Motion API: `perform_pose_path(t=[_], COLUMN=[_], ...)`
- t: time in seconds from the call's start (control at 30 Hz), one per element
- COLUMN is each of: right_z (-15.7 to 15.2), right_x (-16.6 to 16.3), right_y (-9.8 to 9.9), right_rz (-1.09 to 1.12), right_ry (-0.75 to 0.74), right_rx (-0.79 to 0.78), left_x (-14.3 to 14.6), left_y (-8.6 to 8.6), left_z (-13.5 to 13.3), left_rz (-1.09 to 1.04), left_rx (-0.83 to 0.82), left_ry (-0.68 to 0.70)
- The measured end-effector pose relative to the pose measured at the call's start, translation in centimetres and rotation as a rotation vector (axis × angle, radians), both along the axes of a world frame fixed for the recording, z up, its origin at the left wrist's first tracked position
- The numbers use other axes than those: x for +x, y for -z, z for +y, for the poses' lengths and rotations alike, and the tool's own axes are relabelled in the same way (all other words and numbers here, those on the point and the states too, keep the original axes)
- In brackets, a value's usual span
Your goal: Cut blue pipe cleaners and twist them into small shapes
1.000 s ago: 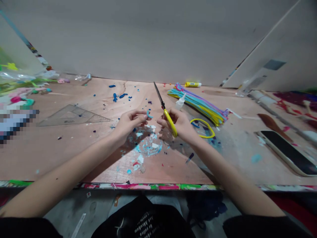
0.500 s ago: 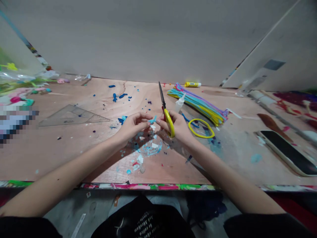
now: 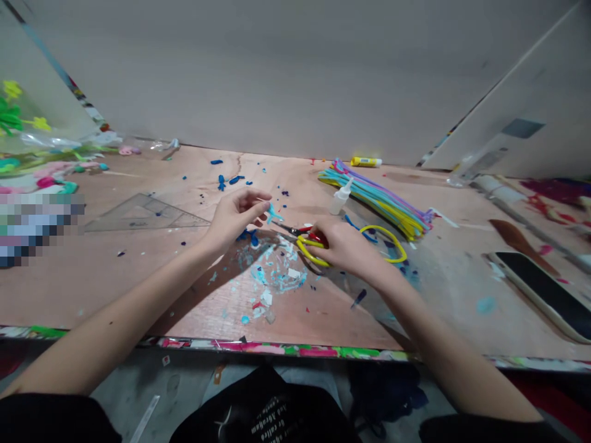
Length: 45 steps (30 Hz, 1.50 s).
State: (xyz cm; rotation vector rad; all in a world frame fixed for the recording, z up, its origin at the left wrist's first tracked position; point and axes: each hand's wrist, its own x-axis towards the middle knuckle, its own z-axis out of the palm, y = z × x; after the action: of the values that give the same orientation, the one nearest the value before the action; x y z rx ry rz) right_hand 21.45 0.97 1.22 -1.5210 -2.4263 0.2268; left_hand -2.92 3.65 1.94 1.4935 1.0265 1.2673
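Scissors (image 3: pixel 300 237) have dropped from upright to lying nearly flat, blades pointing left, yellow handles low over the wooden tabletop (image 3: pixel 115 289). Right hand (image 3: pixel 346 246) has moved right and sits on top of the handles, fingers curled down and closed around them. Left hand (image 3: pixel 235 216) is raised, thumb and forefinger nearly closed at the tips, apparently pinching a small light-blue scrap (image 3: pixel 273 213), though it's too small to be sure. Blade tips point toward that scrap, just apart from it. Yellow loop (image 3: pixel 383 243) lies just beside the right hand, partly under it, with a bundle of pipe cleaners (image 3: pixel 373 200) behind. Glue bottle (image 3: pixel 340 198) stands near the bundle. Blue and white scraps (image 3: pixel 277 271) are scattered below the hands. Set square (image 3: pixel 148 214) lies left, phone (image 3: pixel 540 295) right.
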Motion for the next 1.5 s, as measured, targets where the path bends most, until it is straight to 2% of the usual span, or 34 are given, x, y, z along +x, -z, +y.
perform_pose_path(t=[0.13,0.4,0.57,0.7,0.8,0.97,1.07,1.2,1.33,1.43,1.5], right_z=[-0.9,-1.5,-1.5,-1.5,-1.5,-1.7,-2.0,-2.2,-1.8,-0.4,1.2], right_x=[-0.4,-0.8,-0.9,-0.9,-0.9,-0.9,-1.0,-1.2,0.3,3.4,6.2], right_y=[-0.4,-1.0,-1.3,-1.2,-1.2,-1.4,-1.4,-2.0,-3.7,-5.0,-5.3], right_rz=[-0.135,-0.187,-0.220,-0.226,-0.241,-0.248,-0.306,-0.286,-0.060,0.083,0.087], right_ry=[-0.028,-0.054,-0.057,-0.058,-0.056,-0.074,-0.055,-0.045,-0.049,0.075,0.209], right_rx=[-0.050,-0.064,-0.068,-0.081,-0.087,-0.072,-0.038,-0.029,-0.035,0.106,0.125], left_x=[-1.3,-4.4,-5.6,-6.4,-6.7,-6.7,-6.4,-5.9,-5.3,-4.8,-4.5], left_y=[-0.5,-1.1,-1.1,-0.4,0.3,0.5,0.3,0.0,-0.3,-0.5,-0.5], left_z=[1.3,2.9,3.8,4.7,5.2,5.4,5.1,4.5,3.9,3.5,3.4], left_rz=[0.140,0.460,0.695,0.763,0.801,0.740,0.722,0.694,0.653,0.665,0.684], left_rx=[-0.028,-0.066,-0.078,-0.051,-0.003,0.130,0.203,0.260,0.297,0.313,0.326], left_ry=[0.098,0.244,0.207,0.229,0.170,-0.139,-0.245,-0.254,-0.230,-0.178,-0.152])
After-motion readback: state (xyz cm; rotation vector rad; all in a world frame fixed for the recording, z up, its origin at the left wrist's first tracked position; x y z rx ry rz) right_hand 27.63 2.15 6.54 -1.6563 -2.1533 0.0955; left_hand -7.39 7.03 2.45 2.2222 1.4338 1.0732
